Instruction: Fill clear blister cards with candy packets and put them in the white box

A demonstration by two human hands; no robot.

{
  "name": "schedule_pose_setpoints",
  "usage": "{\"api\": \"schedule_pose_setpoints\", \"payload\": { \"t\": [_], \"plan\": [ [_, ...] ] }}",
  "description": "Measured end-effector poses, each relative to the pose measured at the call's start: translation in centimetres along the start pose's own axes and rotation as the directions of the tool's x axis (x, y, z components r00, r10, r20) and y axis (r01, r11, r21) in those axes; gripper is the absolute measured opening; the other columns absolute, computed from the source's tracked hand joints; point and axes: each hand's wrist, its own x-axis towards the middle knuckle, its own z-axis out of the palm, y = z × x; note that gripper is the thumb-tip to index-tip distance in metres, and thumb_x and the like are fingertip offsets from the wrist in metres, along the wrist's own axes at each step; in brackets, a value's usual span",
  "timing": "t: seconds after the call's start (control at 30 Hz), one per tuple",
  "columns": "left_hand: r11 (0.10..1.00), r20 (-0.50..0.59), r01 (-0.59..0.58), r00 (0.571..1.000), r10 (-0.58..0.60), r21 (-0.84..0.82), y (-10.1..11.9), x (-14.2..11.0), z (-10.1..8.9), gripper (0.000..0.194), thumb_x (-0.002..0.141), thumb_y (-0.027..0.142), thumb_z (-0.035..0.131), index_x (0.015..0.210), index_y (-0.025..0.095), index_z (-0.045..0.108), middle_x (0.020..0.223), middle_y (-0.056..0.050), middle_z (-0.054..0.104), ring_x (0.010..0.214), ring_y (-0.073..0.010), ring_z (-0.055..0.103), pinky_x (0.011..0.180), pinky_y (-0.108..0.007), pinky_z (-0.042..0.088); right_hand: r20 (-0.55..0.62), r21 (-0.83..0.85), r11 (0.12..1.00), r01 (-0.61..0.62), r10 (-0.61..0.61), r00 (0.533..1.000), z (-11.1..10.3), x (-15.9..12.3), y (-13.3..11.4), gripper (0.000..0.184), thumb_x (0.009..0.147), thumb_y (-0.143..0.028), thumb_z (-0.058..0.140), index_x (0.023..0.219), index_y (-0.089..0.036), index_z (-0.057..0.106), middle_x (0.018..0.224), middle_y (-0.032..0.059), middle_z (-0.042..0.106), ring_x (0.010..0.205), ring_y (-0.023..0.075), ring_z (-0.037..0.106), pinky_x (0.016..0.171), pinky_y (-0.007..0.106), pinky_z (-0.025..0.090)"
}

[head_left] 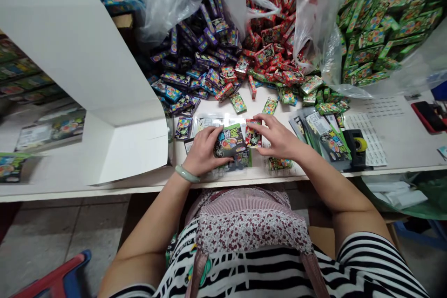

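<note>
My left hand (206, 150), with a pale bangle at the wrist, is closed on a flat black and green printed pack (229, 141). Right beside that pack, my right hand (274, 136) has its thumb and fingers round a small red box (253, 133). Under both hands lie clear plastic sleeves (209, 123) and another dark printed piece, partly covered. One small green box (280, 163) rests near the table's front edge, below my right hand. Two more loose green boxes, one of them a small upright box (238, 102), lie just beyond my hands.
Heaps of small purple boxes (209, 63), red boxes (272, 51) and green boxes (384, 23) spill from clear bags at the back. To the right are stacked printed packs (328, 137), a tape dispenser (358, 149) and sticker sheets (375, 135). An open white carton (136, 149) stands left.
</note>
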Motion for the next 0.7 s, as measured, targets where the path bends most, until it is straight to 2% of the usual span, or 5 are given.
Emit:
{"api": "schedule_pose_setpoints", "payload": {
  "t": [0.17,0.27,0.53,0.63,0.7],
  "plan": [
    [0.998,-0.016,-0.064,0.998,0.064,0.002,0.2,-0.3,0.3,0.099,0.07,0.066,0.075,0.147,0.017,0.036,0.13,-0.019,0.052,0.121,-0.0356,0.053,0.105,-0.052,0.046,0.104,0.074,0.994,0.081,-0.088,0.991,0.0,0.0,0.0,0.077,0.078,-0.02,0.068,0.148,-0.03,0.038,0.146,0.0113,0.046,0.136,0.0319,0.043,0.114,0.056,0.039],
    [0.998,-0.041,-0.055,0.998,0.056,0.02,0.2,-0.5,0.2,0.098,0.071,0.067,0.074,0.147,0.017,0.037,0.129,-0.019,0.052,0.12,-0.0354,0.053,0.103,-0.051,0.046,0.112,0.123,0.991,0.055,-0.069,0.991,0.2,0.0,0.2,0.08,0.079,-0.018,0.065,0.151,-0.028,0.031,0.151,0.012,0.042,0.141,0.0294,0.04,0.116,0.053,0.039],
    [1.0,0.012,-0.013,1.0,0.013,0.006,0.6,-0.8,0.8,0.093,0.072,0.065,0.073,0.145,0.018,0.04,0.131,-0.019,0.053,0.121,-0.0363,0.052,0.104,-0.053,0.044,0.176,0.08,0.997,0.023,-0.037,0.984,0.7,0.0,0.0,0.081,0.077,-0.021,0.071,0.15,-0.025,0.036,0.148,0.0144,0.046,0.14,0.0319,0.042,0.117,0.053,0.038],
    [1.0,0.001,0.011,1.0,-0.011,-0.005,0.8,-0.7,0.8,0.095,0.071,0.067,0.073,0.146,0.018,0.039,0.132,-0.019,0.053,0.122,-0.0368,0.052,0.105,-0.054,0.044,0.136,0.173,0.984,0.034,-0.058,0.989,1.1,0.2,-0.4,0.087,0.083,-0.025,0.069,0.156,-0.027,0.023,0.158,0.0129,0.035,0.148,0.028,0.033,0.119,0.048,0.036],
    [0.999,-0.025,0.037,0.999,-0.037,-0.006,0.8,-0.6,0.9,0.098,0.069,0.068,0.074,0.146,0.019,0.038,0.132,-0.019,0.052,0.122,-0.0368,0.052,0.105,-0.053,0.044,0.016,0.21,0.977,-0.02,0.017,1.0,1.6,0.2,-0.9,0.084,0.086,-0.032,0.067,0.156,-0.026,0.022,0.157,0.0141,0.038,0.146,0.0283,0.036,0.117,0.049,0.038]
  ]
}}
